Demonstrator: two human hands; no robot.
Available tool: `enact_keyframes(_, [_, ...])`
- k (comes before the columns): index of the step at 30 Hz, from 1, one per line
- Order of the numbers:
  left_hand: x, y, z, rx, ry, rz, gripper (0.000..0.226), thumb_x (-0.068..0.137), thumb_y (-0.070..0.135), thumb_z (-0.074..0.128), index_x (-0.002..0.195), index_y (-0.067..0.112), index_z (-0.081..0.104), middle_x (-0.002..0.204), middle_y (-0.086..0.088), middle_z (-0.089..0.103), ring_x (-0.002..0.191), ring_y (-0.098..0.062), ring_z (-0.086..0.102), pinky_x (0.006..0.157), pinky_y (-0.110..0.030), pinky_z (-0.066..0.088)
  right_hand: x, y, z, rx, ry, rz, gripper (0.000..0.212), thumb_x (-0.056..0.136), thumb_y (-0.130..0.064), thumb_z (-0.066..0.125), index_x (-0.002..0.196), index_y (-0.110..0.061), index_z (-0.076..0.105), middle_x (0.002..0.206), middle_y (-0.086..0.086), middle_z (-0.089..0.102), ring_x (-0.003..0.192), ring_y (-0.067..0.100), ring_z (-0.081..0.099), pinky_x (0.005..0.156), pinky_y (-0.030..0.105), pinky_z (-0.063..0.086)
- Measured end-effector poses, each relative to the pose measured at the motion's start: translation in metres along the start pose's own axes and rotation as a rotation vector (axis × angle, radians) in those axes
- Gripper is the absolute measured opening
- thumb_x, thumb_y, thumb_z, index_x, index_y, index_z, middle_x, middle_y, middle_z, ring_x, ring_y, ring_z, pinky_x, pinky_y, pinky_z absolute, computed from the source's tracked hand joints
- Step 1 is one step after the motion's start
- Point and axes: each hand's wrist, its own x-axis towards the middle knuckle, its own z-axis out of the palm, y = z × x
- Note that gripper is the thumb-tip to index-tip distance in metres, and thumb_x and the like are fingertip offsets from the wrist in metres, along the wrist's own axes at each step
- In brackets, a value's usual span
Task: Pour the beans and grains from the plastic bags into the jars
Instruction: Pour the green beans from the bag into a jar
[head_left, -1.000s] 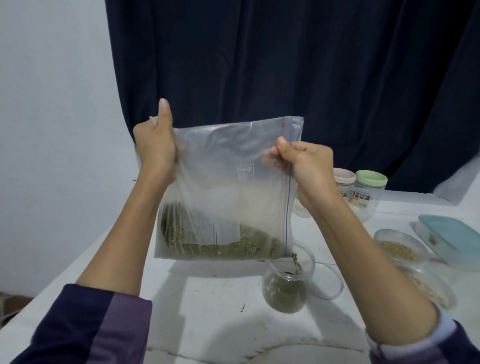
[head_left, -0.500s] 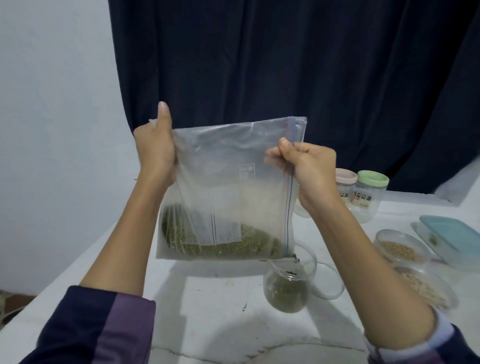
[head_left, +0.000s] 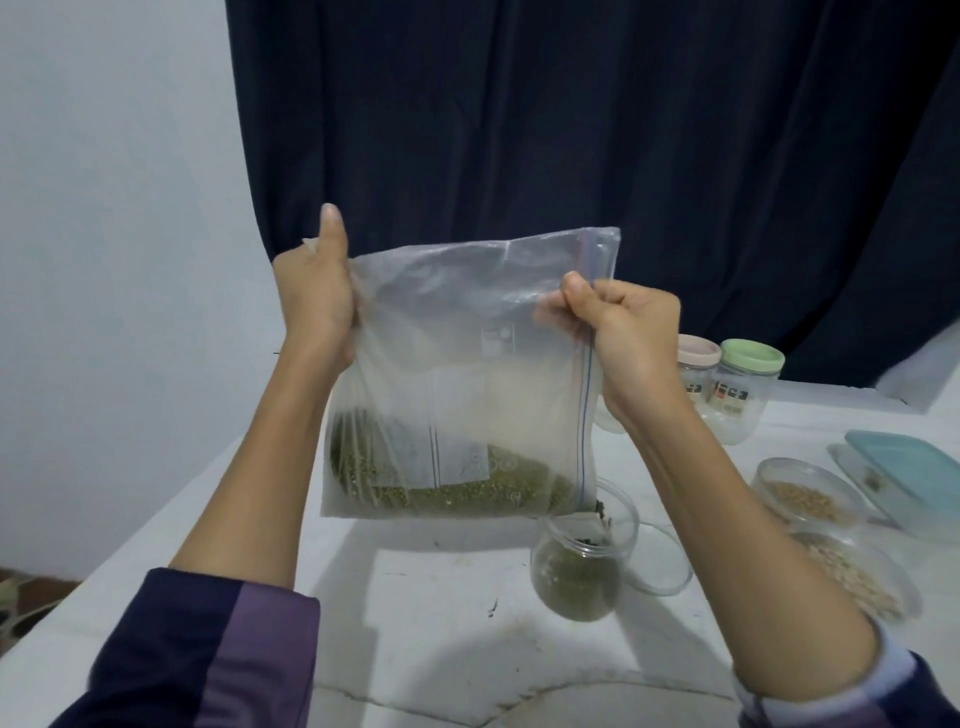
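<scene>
1. Nearest me I see two dark sleeves, the left one with a purple panel, both forearms reaching up over the white table.
2. An open clear jar stands on the table at centre right, partly filled with green mung beans; a clear round lid lies just beside it on its right.
3. I see the zip-lock bag held up above the table, turned so its blue zip strip runs down the right side. Its lower right corner dips into the jar's mouth, and the mung beans lie along its bottom edge.
4. My left hand grips the bag's upper left edge, thumb pointing up.
5. My right hand is clenched on the zip edge, pinching the plastic.
6. To the right sit two open containers of pale grains and, with a teal-lidded box beyond them.
7. Farther back stand two closed jars, one with a pink lid and one with a green lid.
8. Behind everything hang a dark curtain and a pale wall.
</scene>
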Motion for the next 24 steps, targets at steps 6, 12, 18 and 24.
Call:
enact_keyframes(6, [-0.0028, -0.0004, 0.0002, 0.016, -0.03, -0.011, 0.053, 0.096, 0.042, 0.05, 0.057, 0.021, 0.021, 0.038, 0.013, 0.024, 0.038, -0.005, 0.024, 0.043, -0.02, 0.026, -0.0012, 0.0006, 0.0002, 0.008, -0.029, 0.018, 0.024, 0.091, -0.005, 0.062, 0.069, -0.003, 0.07, 0.062, 0.0, 0.071, 0.068, 0.015, 0.07, 0.074, 0.024, 0.058])
enact_keyframes(12, [-0.0015, -0.0034, -0.0042, 0.018, -0.023, -0.029, 0.053, 0.095, 0.041, 0.051, 0.056, 0.021, 0.021, 0.04, 0.013, 0.024, 0.039, -0.006, 0.023, 0.042, -0.02, 0.025, -0.0004, -0.001, -0.0013, -0.015, -0.054, 0.001, 0.022, 0.091, -0.004, 0.061, 0.071, -0.001, 0.07, 0.062, -0.001, 0.071, 0.065, 0.012, 0.07, 0.074, 0.023, 0.058])
enact_keyframes(18, [-0.0011, -0.0014, -0.0058, 0.002, -0.002, -0.016, 0.053, 0.096, 0.041, 0.05, 0.057, 0.02, 0.019, 0.04, 0.013, 0.022, 0.041, -0.006, 0.021, 0.042, -0.02, 0.023, 0.0017, -0.0035, 0.0002, -0.009, -0.049, 0.013, 0.021, 0.091, -0.004, 0.062, 0.072, 0.001, 0.07, 0.065, 0.002, 0.071, 0.065, 0.013, 0.07, 0.072, 0.022, 0.057])
enact_keyframes(24, [-0.0024, -0.0044, -0.007, 0.029, -0.022, -0.014, 0.054, 0.095, 0.043, 0.05, 0.056, 0.021, 0.021, 0.042, 0.013, 0.024, 0.04, -0.006, 0.023, 0.042, -0.02, 0.024, 0.0006, -0.0024, 0.0067, -0.079, -0.046, 0.016, 0.024, 0.091, -0.006, 0.062, 0.068, -0.006, 0.071, 0.063, -0.001, 0.071, 0.066, 0.012, 0.07, 0.076, 0.024, 0.058])
